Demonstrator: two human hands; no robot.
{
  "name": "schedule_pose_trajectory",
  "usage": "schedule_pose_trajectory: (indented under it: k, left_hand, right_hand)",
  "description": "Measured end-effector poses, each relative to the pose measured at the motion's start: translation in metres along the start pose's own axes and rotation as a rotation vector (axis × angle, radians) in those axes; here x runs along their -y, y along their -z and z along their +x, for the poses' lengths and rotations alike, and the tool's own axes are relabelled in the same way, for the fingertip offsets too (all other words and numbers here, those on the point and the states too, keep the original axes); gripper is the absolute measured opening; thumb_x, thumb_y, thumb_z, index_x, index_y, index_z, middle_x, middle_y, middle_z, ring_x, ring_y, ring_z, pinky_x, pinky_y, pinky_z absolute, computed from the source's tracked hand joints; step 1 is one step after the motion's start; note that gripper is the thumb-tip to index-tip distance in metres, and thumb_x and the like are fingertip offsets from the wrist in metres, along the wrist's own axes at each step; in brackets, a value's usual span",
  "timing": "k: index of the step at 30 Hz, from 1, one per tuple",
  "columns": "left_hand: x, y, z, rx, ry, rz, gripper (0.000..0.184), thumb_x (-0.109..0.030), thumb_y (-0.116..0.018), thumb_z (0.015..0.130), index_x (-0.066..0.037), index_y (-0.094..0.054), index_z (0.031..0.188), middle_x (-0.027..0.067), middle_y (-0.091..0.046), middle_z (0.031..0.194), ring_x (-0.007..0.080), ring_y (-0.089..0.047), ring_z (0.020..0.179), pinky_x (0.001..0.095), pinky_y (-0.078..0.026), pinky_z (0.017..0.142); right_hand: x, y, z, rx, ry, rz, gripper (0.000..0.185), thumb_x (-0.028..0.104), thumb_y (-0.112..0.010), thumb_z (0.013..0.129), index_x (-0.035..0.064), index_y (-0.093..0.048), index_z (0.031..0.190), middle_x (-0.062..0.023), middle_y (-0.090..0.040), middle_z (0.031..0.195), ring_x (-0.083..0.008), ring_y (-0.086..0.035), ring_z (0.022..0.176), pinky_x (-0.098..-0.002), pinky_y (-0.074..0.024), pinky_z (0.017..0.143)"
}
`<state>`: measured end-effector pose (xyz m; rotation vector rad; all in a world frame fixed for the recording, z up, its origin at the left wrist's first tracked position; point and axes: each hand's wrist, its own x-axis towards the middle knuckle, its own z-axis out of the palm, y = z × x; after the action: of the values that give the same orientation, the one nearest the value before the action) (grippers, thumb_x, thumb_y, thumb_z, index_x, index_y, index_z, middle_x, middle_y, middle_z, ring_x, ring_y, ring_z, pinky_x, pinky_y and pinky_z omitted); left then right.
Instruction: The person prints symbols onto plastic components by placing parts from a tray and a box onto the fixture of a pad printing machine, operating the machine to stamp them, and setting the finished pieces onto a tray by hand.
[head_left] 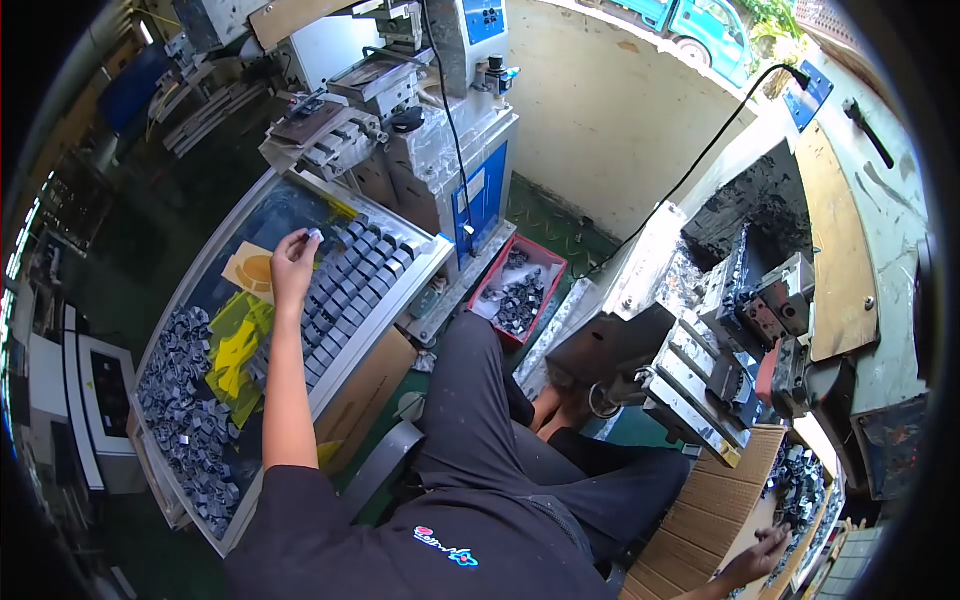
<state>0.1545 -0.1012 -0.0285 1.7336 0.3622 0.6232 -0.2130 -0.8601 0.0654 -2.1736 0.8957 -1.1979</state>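
My left hand [292,272] is raised over the table at the left, its fingertips pinching a small, shiny grey metal piece [315,236]. Below it, similar grey blocks [350,280] stand in neat rows along the table's right side. A loose heap of these pieces [185,400] covers the table's left part, and yellow film sheets [237,350] lie between heap and rows. At the lower right, my right hand [757,560] hangs beside a cardboard box [715,500] with small dark parts [800,485]. Its fingers look loosely bent and apart, with nothing visible in them.
A red bin [553,290] with more small parts sits on the floor ahead. Behind the table stands a machine with a blue panel [485,195]. A heavy machine with a metal bed [690,390] is at my right, and a black cable [690,170] hangs across the wall.
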Motion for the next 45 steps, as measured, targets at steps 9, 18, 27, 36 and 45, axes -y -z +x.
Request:
schedule_pose_trajectory:
  k: [9,18,27,36,45]
  left_hand:
    - [0.036,0.0,0.023,0.162,0.077,0.275,0.032,-0.007,-0.074,0.082,0.005,-0.061,0.109,0.0118,-0.071,0.097,0.0142,-0.065,0.086,0.0247,-0.05,0.077]
    - [0.041,-0.01,0.02,0.235,0.175,0.264,0.034,-0.007,-0.074,0.082,0.003,-0.061,0.111,0.0122,-0.07,0.101,0.015,-0.065,0.089,0.0254,-0.05,0.079]
    - [0.049,-0.008,0.024,0.261,0.148,0.245,0.037,-0.008,-0.076,0.081,0.003,-0.062,0.112,0.0102,-0.068,0.101,0.0145,-0.064,0.092,0.026,-0.05,0.082]
    - [0.057,-0.006,0.031,0.195,0.152,0.244,0.03,-0.013,-0.074,0.086,0.002,-0.065,0.11,0.0077,-0.069,0.1,0.0138,-0.064,0.092,0.0252,-0.05,0.082]
    - [0.082,0.017,0.086,-0.026,-0.082,0.299,0.023,-0.019,-0.068,0.092,0.001,-0.069,0.103,0.0081,-0.071,0.093,0.0146,-0.067,0.086,0.0274,-0.051,0.08]
  right_hand:
    - [0.042,0.029,-0.018,-0.255,0.388,-0.428,0.022,0.014,-0.07,0.091,-0.0049,-0.068,0.081,-0.0139,-0.066,0.067,-0.0289,-0.06,0.055,-0.0394,-0.0502,0.055]
    - [0.061,0.039,-0.03,-0.124,0.098,-0.524,0.017,0.014,-0.068,0.091,-0.0031,-0.069,0.09,-0.0146,-0.068,0.075,-0.0312,-0.061,0.064,-0.0387,-0.0517,0.064]
    - [-0.143,0.082,-0.039,0.407,-0.286,-0.52,0.025,0.019,-0.061,0.096,0.0014,-0.064,0.114,-0.0071,-0.063,0.087,-0.0134,-0.057,0.078,-0.0262,-0.0467,0.072]
    - [-0.119,0.081,-0.039,0.466,-0.319,-0.45,0.023,0.018,-0.064,0.092,-0.0003,-0.065,0.106,-0.0107,-0.066,0.086,-0.0171,-0.06,0.079,-0.0316,-0.0498,0.071]
    - [-0.112,0.076,-0.037,0.45,-0.298,-0.537,0.027,0.025,-0.061,0.096,-0.001,-0.065,0.103,-0.0138,-0.067,0.085,-0.0199,-0.061,0.079,-0.0336,-0.0492,0.073]
